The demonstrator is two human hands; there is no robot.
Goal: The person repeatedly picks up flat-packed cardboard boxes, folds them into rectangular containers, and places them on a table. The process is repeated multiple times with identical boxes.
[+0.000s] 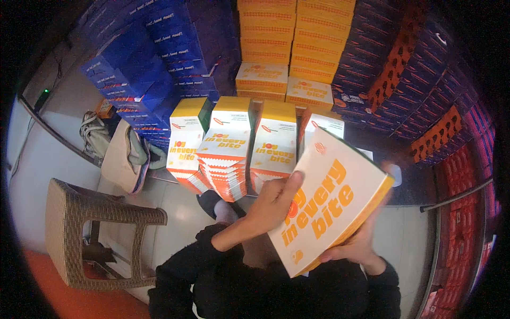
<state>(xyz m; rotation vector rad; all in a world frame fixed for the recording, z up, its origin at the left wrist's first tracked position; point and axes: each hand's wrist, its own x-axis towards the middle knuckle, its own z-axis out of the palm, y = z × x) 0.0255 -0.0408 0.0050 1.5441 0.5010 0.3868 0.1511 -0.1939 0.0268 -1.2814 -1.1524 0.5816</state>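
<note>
A white and yellow cardboard box point(340, 181), printed in yellow, is held tilted in front of my body. My left hand point(277, 202) grips its left edge, with the thumb pressed on the white face. Beneath the lower right side, my right hand point(355, 247) holds the yellow edge with its thumb bent against it; the rest of that hand is partly hidden and blurred. Just beyond stand several stacks of flat carton blanks point(226, 146), white and yellow with orange zigzag edges. The box covers part of the rightmost stack point(324, 125).
Blue boxes point(178, 45) are piled at the back left, and yellow boxes point(265, 40) at the back centre. Dark blue and orange cartons point(419, 69) line the right, with red packs point(459, 212) below. A brown woven-pattern stool point(101, 212) stands left, near a bag point(95, 133).
</note>
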